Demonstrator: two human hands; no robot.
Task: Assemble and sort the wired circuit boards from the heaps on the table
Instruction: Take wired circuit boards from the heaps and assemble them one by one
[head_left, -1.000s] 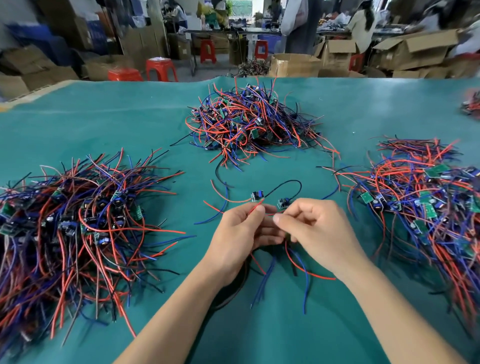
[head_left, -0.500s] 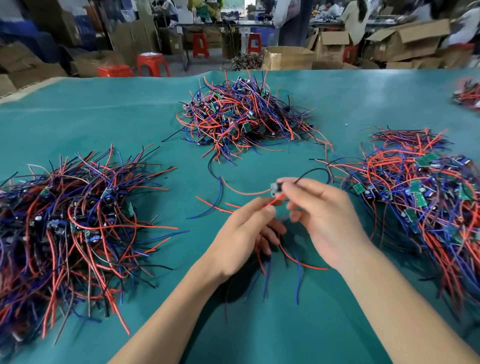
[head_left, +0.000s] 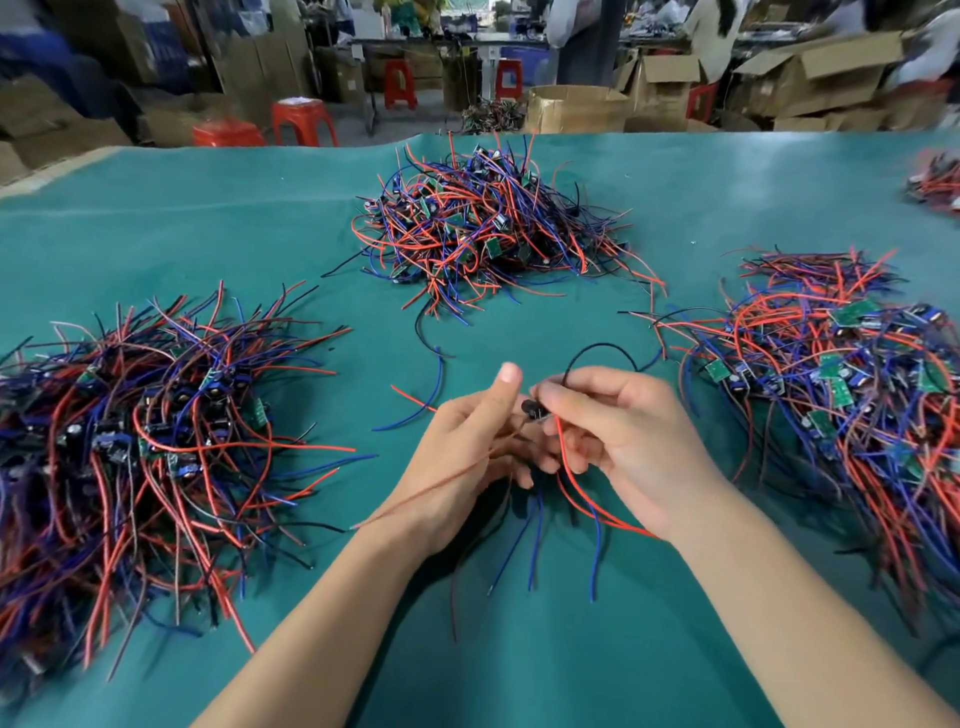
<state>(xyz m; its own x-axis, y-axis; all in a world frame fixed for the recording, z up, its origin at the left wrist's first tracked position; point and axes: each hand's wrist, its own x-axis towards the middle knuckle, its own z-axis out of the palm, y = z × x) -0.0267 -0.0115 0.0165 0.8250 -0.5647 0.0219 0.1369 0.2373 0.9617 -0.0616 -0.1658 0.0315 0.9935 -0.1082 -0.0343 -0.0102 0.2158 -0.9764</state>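
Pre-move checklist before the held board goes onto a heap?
1. Right hand pinches the small board: ok.
2. Left hand holds its wires: ok.
3. Black wire loop free of the right heap: cannot tell.
4. Hanging wires off the loose blue wire on the cloth: ok.
5. Which heap takes it, left heap or far heap: cannot tell.

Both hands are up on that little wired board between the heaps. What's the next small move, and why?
Probably drop it onto one heap, likely the left heap, though which is only a guess. The right hand pinches the small board by its red wire, the left hand holds its wires from below, and the leads hang loose over the green table.
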